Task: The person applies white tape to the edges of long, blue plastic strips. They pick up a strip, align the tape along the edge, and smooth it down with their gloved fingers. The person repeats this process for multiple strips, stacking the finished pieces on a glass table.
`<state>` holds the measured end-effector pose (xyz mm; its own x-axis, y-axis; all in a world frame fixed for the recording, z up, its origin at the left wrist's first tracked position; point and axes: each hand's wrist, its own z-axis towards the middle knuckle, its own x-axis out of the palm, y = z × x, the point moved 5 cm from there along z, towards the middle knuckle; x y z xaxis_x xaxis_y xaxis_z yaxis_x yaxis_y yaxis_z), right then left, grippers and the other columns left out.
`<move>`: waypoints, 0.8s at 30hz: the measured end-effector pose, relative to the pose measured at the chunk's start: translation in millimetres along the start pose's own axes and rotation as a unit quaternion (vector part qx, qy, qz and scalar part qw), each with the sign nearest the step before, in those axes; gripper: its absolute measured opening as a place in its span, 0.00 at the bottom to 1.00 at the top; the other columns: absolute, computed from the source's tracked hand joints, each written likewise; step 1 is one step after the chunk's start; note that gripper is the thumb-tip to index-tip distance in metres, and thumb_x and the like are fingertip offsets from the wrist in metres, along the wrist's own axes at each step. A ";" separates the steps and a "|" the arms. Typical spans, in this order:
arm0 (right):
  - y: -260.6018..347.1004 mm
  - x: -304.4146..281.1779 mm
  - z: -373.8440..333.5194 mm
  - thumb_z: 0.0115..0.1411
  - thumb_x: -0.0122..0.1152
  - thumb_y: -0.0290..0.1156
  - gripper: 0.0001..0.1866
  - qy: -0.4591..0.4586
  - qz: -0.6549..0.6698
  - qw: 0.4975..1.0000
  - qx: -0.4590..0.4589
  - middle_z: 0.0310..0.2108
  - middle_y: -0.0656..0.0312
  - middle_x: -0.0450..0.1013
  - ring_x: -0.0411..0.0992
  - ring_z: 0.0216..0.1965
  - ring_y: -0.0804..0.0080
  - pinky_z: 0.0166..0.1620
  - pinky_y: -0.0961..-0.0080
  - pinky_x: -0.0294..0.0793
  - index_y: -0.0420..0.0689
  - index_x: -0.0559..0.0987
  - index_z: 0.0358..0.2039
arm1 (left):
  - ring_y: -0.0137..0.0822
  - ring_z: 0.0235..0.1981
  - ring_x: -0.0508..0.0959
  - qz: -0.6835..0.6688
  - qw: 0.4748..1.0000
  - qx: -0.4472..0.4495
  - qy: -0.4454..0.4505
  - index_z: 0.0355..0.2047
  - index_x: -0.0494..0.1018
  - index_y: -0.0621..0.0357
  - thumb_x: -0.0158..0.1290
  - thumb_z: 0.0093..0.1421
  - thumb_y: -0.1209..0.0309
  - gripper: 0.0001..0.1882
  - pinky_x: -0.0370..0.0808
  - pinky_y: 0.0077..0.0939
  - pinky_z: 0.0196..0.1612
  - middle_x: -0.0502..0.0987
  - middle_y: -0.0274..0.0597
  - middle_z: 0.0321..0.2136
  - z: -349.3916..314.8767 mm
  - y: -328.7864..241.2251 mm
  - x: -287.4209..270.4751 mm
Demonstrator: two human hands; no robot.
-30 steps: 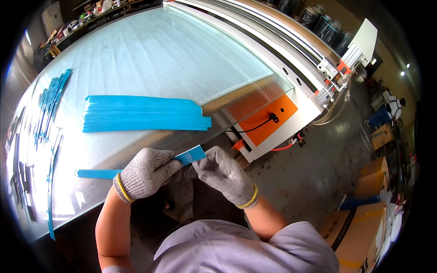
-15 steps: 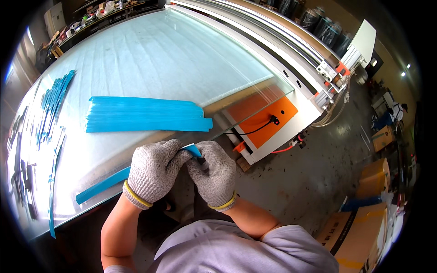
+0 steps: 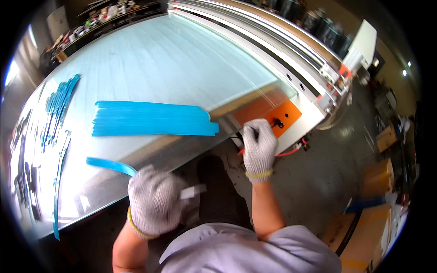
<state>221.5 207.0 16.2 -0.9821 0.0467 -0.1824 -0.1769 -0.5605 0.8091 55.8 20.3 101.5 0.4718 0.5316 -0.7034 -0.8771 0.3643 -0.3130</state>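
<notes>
In my gloved left hand (image 3: 157,200), over the near edge of the glass, is a blue strip (image 3: 109,164). The strip trails left and curves over the glass. Its short whitish end (image 3: 193,191) pokes out on the right side of the hand, smeared by motion. My gloved right hand (image 3: 260,145) is held up apart from it, beside the orange panel, its fingers curled into a pinch; whatever lies between them is hidden or too small to name. Beyond my hands a flat stack of blue strips (image 3: 152,119) lies on the glass sheet (image 3: 168,59).
More narrow blue strips (image 3: 61,104) and dark strips (image 3: 28,182) lie at the left. An orange panel (image 3: 287,119) with a black cable plug sits on the white machine frame (image 3: 314,111) at right. Cardboard boxes (image 3: 371,227) stand on the floor.
My hands have parted from the strip's end. The right has moved up and right; the left has drawn slightly down with the strip, whose trailing part now bends upward.
</notes>
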 end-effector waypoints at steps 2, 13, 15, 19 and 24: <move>28.9 0.2 -11.0 0.58 0.67 0.18 0.09 0.058 0.101 0.993 0.017 0.33 0.61 0.77 0.75 0.32 0.77 0.35 0.81 0.74 0.39 0.80 0.40 | 0.55 0.23 0.75 0.031 0.993 -0.079 0.086 0.24 0.71 0.55 0.62 0.55 0.66 0.11 0.71 0.48 0.30 0.72 0.46 0.17 6.6 26.3 16.8; 41.8 -2.5 -19.6 0.55 0.64 0.08 0.21 0.135 0.258 0.956 -0.041 0.48 0.51 0.75 0.75 0.44 0.74 0.46 0.80 0.77 0.38 0.75 0.49 | 0.50 0.30 0.79 0.105 0.985 -0.081 0.111 0.31 0.74 0.54 0.59 0.60 0.64 0.09 0.74 0.45 0.36 0.78 0.45 0.26 -6.1 49.5 39.5; 22.0 -23.3 -10.5 0.54 0.65 0.07 0.22 0.057 0.256 0.964 -0.039 0.49 0.50 0.75 0.76 0.42 0.75 0.46 0.81 0.77 0.38 0.75 0.48 | 0.51 0.30 0.79 0.132 0.979 -0.102 0.117 0.31 0.74 0.54 0.59 0.58 0.66 0.07 0.74 0.45 0.36 0.78 0.44 0.27 -18.4 60.7 27.0; -2.6 -52.6 -2.3 0.51 0.64 0.06 0.25 0.019 0.219 0.973 -0.064 0.49 0.48 0.74 0.76 0.49 0.64 0.49 0.73 0.79 0.40 0.75 0.49 | 0.50 0.31 0.79 0.176 0.974 -0.103 0.096 0.33 0.75 0.55 0.58 0.49 0.75 0.09 0.72 0.44 0.39 0.79 0.43 0.29 -35.8 65.5 4.4; -7.6 -58.3 -7.0 0.50 0.63 0.06 0.26 -0.009 0.238 0.964 -0.117 0.37 0.53 0.78 0.75 0.52 0.55 0.56 0.59 0.75 0.43 0.75 0.48 | 0.43 0.29 0.78 0.268 0.961 -0.055 0.050 0.33 0.76 0.54 0.58 0.50 0.71 0.09 0.72 0.41 0.37 0.77 0.39 0.26 -42.2 46.9 -5.3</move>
<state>280.5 202.7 16.9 -0.9496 -0.2488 0.1908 0.3122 -0.6930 0.6499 8.3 2.4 63.6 -0.0556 0.5426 -0.8382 -0.9984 -0.0260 0.0494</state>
